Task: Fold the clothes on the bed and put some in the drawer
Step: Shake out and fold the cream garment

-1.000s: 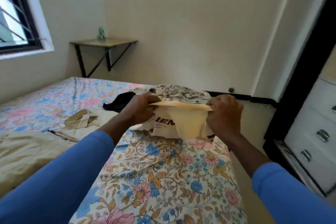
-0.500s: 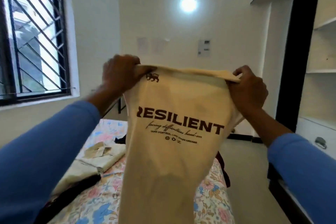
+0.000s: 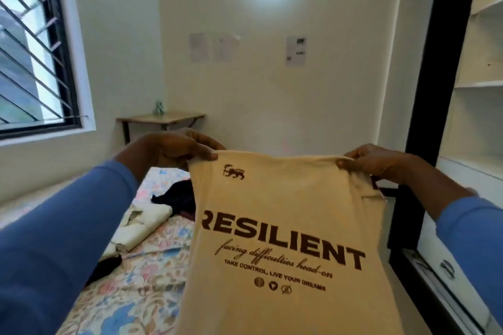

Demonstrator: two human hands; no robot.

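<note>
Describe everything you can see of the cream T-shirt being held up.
The soft-looking cream T-shirt hangs in the air in front of the floral bed, print toward the camera: a small dark-brown lion emblem near the top, RESILIENT in block capitals, a script line, a smaller capital line and three icons. The left hand pinches its top edge at one end, the right hand at the other, pulling it nearly straight. Its bottom runs out of frame.

The cream shirt (image 3: 283, 198) is showing a small lion emblem just below the left hand (image 3: 168, 149) fingers (image 3: 206, 155). Lower, between both hands' grips, it is reading "RESILIENT", then "facing difficulties head-on" and "TAKE CONTROL, LIVE YOUR DREAMS". The wall papers (image 3: 296, 51) above the fingers are reading as blur.
</note>
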